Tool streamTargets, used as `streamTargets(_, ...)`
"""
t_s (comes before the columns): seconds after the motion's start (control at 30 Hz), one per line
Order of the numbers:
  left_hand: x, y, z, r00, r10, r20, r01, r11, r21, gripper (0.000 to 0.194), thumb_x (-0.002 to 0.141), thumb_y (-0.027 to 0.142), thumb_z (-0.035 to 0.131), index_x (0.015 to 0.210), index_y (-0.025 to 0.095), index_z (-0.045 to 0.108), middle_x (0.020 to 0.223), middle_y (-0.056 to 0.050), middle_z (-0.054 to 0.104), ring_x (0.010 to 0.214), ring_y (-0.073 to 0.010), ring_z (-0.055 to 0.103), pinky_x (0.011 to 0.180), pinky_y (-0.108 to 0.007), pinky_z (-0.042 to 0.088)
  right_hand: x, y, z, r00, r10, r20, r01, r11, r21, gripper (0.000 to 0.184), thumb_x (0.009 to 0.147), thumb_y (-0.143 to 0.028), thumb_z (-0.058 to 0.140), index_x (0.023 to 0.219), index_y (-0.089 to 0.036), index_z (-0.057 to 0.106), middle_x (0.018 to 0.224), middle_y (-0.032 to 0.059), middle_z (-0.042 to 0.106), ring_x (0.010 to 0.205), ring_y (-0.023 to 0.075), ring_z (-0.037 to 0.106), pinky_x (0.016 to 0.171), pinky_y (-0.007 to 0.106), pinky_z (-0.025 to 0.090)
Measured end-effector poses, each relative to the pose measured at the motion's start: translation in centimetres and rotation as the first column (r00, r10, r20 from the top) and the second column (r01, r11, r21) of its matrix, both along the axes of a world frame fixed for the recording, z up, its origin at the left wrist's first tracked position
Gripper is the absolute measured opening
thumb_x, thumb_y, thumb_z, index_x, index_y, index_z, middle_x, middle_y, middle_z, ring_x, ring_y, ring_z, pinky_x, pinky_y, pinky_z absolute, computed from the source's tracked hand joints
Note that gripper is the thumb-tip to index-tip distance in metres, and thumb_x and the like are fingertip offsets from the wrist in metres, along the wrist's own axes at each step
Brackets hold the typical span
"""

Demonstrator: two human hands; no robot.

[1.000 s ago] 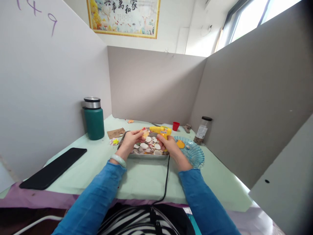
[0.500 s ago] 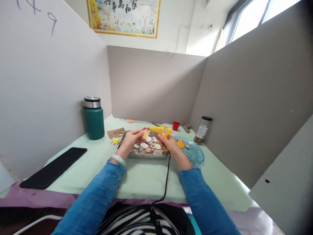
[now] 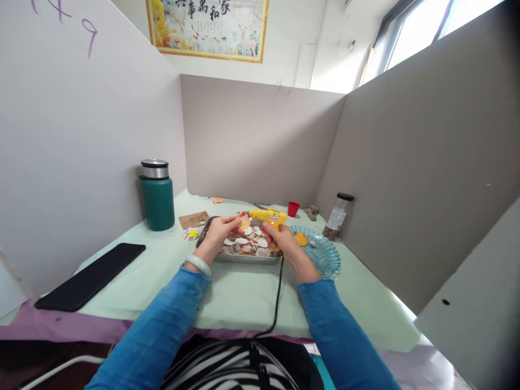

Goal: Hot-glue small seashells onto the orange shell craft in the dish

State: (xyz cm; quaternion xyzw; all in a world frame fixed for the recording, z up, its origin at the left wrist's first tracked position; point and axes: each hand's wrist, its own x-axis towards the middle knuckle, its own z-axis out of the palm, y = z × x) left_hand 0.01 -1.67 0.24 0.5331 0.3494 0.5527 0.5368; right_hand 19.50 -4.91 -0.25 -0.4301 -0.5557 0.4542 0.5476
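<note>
My left hand [image 3: 217, 235] pinches a small orange and white shell [image 3: 244, 221] above a metal tray [image 3: 247, 258] filled with several shells. My right hand [image 3: 284, 245] is wrapped round the grip of a yellow glue gun [image 3: 268, 216], its nozzle pointing left at the shell. The gun's black cord [image 3: 277, 295] runs down toward me over the table edge. A wide bangle sits on my left wrist.
A blue glass plate [image 3: 323, 254] with an orange shell lies right of the tray. A green flask [image 3: 156, 195] stands at the left, a black phone [image 3: 91, 276] nearer me. A red cup [image 3: 293, 208] and a clear jar [image 3: 338, 216] stand at the back right. Grey partitions enclose the table.
Both hands hold the same pose; only the view has shifted very slightly.
</note>
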Motion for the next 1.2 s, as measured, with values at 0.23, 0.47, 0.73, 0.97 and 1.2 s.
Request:
streamTargets(0.23, 0.1, -0.09, 0.11, 1.0, 0.0, -0.023, 0.0, 1.0, -0.01, 0.041, 0.061, 0.035, 0.084, 0.089, 0.008, 0.073, 0.069, -0.007, 0.07, 0.059, -0.0147, 0.065, 0.058, -0.025, 0.054, 0.0, 0.16, -0.24, 0.999, 0.006, 0.038, -0.006, 1.0, -0.004, 0.046, 0.071, -0.06, 0.07, 0.061, -0.02, 0.05, 0.047, -0.005, 0.048, 0.037, 0.007, 0.038, 0.037, 0.022, 0.033)
streamTargets(0.47, 0.1, 0.02, -0.08, 0.999, -0.021, -0.033, 0.021, 1.0, 0.002, 0.046, 0.062, 0.036, 0.083, 0.096, 0.007, 0.072, 0.072, -0.007, 0.07, 0.058, -0.0133, 0.065, 0.058, -0.024, 0.055, 0.05, 0.26, -0.28, 0.999, -0.041, 0.023, 0.04, 0.999, 0.016, 0.046, 0.07, -0.061, 0.071, 0.062, -0.019, 0.052, 0.049, -0.0046, 0.05, 0.038, 0.0066, 0.039, 0.037, 0.022, 0.033)
streamTargets(0.73, 0.03, -0.05, 0.1, 0.999, -0.012, -0.04, 0.012, 1.0, 0.001, 0.046, 0.061, 0.037, 0.083, 0.093, 0.006, 0.073, 0.07, -0.008, 0.07, 0.058, -0.0135, 0.064, 0.057, -0.024, 0.054, -0.03, 0.24, -0.41, 0.997, -0.003, 0.072, 0.002, 1.0, 0.015, 0.045, 0.072, -0.059, 0.069, 0.06, -0.02, 0.051, 0.049, -0.0041, 0.051, 0.036, 0.0073, 0.04, 0.037, 0.023, 0.034)
streamTargets(0.97, -0.04, 0.47, -0.37, 0.998, -0.034, -0.047, 0.034, 0.999, 0.007, 0.047, 0.061, 0.038, 0.084, 0.095, 0.007, 0.073, 0.07, -0.007, 0.071, 0.059, -0.0132, 0.064, 0.058, -0.024, 0.054, -0.11, 0.2, -0.28, 0.995, -0.027, 0.092, 0.025, 0.999, 0.027, 0.045, 0.072, -0.06, 0.068, 0.059, -0.02, 0.052, 0.045, -0.0039, 0.05, 0.035, 0.0086, 0.041, 0.037, 0.024, 0.034)
streamTargets(1.2, 0.04, -0.02, 0.1, 0.999, -0.016, -0.038, 0.017, 1.0, 0.011, 0.048, 0.06, 0.04, 0.084, 0.092, 0.007, 0.074, 0.074, -0.009, 0.072, 0.058, -0.0126, 0.064, 0.058, -0.024, 0.053, -0.16, 0.25, -0.39, 0.994, -0.013, 0.106, 0.01, 1.0, 0.022, 0.045, 0.073, -0.059, 0.067, 0.059, -0.02, 0.051, 0.046, -0.0043, 0.05, 0.035, 0.0076, 0.04, 0.037, 0.023, 0.033)
